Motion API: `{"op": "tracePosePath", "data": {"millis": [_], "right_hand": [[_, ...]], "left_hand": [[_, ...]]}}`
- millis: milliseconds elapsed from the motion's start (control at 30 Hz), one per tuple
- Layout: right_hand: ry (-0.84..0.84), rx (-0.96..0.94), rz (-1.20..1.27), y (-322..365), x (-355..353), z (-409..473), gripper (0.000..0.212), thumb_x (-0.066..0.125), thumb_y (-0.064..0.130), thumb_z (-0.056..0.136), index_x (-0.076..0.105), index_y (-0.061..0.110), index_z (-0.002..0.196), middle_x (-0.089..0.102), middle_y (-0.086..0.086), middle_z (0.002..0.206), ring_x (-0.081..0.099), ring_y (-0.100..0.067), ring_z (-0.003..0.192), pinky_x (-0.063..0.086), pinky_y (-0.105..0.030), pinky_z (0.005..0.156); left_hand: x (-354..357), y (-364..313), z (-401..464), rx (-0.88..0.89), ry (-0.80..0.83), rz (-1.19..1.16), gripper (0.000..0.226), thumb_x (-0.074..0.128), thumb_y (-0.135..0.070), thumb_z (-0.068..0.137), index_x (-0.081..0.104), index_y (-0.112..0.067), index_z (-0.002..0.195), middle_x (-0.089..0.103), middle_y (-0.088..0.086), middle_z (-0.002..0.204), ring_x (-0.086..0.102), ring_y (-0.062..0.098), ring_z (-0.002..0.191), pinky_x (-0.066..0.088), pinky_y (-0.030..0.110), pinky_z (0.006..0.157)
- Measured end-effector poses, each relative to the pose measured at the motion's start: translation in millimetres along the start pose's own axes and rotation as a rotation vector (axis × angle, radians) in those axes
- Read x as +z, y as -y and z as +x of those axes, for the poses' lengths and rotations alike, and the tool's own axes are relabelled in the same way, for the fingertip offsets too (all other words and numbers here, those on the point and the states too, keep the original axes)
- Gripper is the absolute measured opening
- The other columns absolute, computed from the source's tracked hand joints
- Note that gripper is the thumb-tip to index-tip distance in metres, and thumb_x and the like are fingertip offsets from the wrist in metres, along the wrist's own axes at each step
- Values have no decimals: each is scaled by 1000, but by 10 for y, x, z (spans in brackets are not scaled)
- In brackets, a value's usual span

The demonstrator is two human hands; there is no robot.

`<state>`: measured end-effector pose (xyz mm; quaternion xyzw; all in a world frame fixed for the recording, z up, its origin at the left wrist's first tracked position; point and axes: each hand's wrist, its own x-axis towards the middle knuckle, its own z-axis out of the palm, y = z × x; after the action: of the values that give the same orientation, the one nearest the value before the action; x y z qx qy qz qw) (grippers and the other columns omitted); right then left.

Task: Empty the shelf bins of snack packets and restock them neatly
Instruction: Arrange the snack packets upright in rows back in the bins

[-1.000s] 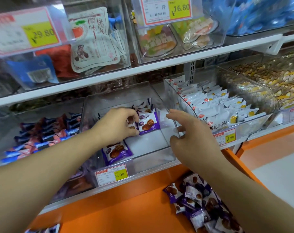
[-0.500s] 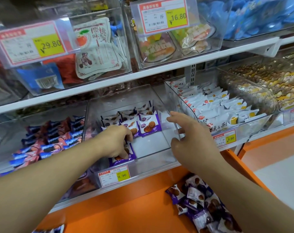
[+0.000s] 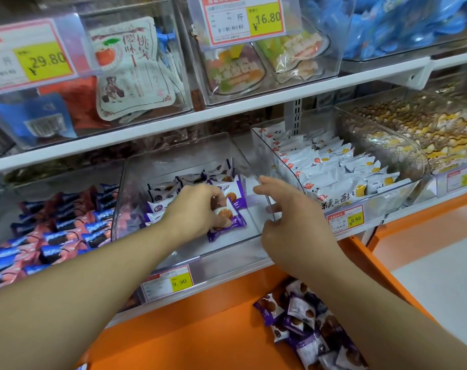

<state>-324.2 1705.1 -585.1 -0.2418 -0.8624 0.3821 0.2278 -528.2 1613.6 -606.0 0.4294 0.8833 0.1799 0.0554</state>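
Nearest, a loose heap of purple snack packets (image 3: 304,327) lies on the orange surface (image 3: 200,340) below the shelf, the packets pointing every which way. Just above, a clear bin (image 3: 136,193) sits on the lower white shelf (image 3: 403,209), a yellow 9.90 price tag (image 3: 168,283) on its front. The left hand (image 3: 197,212) reaches into this bin, its fingers (image 3: 221,206) curled and grasping a purple packet (image 3: 227,222) printed with a round biscuit; the packet lies flat near the bin's front, its long axis running from front-left to back-right. Behind it, more of the same packets (image 3: 197,185) stand in rows toward the back wall. The right hand (image 3: 288,222) hovers at the bin's right wall, fingers released and loosely spread, holding nothing. To the left, a bin holds blue and pink wrapped bars (image 3: 58,231); to the right, one holds white packets (image 3: 334,169) lined in rows, and beyond it a bin of yellow-brown wrapped sweets (image 3: 419,132). Farther up, the upper shelf (image 3: 227,113) carries clear bins with larger pouches and price tags reading 29.80 and 16.80.
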Motion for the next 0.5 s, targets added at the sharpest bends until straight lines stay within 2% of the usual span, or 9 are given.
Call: {"op": "tracePosePath", "data": {"millis": [33, 100, 167, 267, 367, 500], "right_hand": [[2, 0, -1, -2, 0, 4, 69, 66, -5, 87, 58, 34, 144, 45, 29, 148, 53, 0, 128, 48, -10, 92], [-4, 6, -12, -17, 8, 17, 70, 65, -4, 87, 57, 33, 146, 43, 25, 155, 52, -3, 133, 52, -22, 104], [-6, 21, -11, -20, 7, 22, 71, 65, -5, 87, 56, 33, 147, 42, 23, 159, 52, -6, 135, 52, -32, 109], [-9, 12, 15, -8, -3, 16, 70, 64, -7, 86, 59, 32, 143, 46, 24, 153, 54, -3, 129, 52, -28, 106], [-10, 4, 30, -10, -12, 6, 66, 63, -7, 86, 61, 32, 139, 48, 29, 144, 54, -1, 124, 49, -15, 98], [-11, 10, 25, -7, -5, 5, 66, 63, -6, 87, 61, 33, 140, 46, 25, 153, 52, -2, 129, 46, -19, 101]], "left_hand": [[22, -48, 60, -6, -40, -21, 35, 96, -37, 69, 69, -30, 91, 70, -10, 92, 67, 14, 82, 56, 31, 73], [73, -133, 180, -11, -93, -63, 36, 95, -33, 72, 70, -29, 98, 69, -7, 98, 68, 17, 85, 59, 32, 73], [131, -177, 260, -9, -95, -69, 36, 93, -33, 74, 72, -28, 102, 70, -5, 99, 68, 18, 87, 58, 33, 75], [204, -165, 283, 60, -76, 36, 36, 90, -28, 75, 74, -26, 107, 66, -3, 105, 61, 14, 90, 47, 27, 76], [218, -90, 265, 109, -86, 101, 36, 90, -25, 75, 74, -25, 107, 57, -4, 105, 52, 13, 90, 38, 25, 77], [211, -47, 214, 112, -107, 98, 33, 90, -30, 77, 74, -28, 106, 59, -3, 108, 58, 20, 100, 52, 37, 86]]}}
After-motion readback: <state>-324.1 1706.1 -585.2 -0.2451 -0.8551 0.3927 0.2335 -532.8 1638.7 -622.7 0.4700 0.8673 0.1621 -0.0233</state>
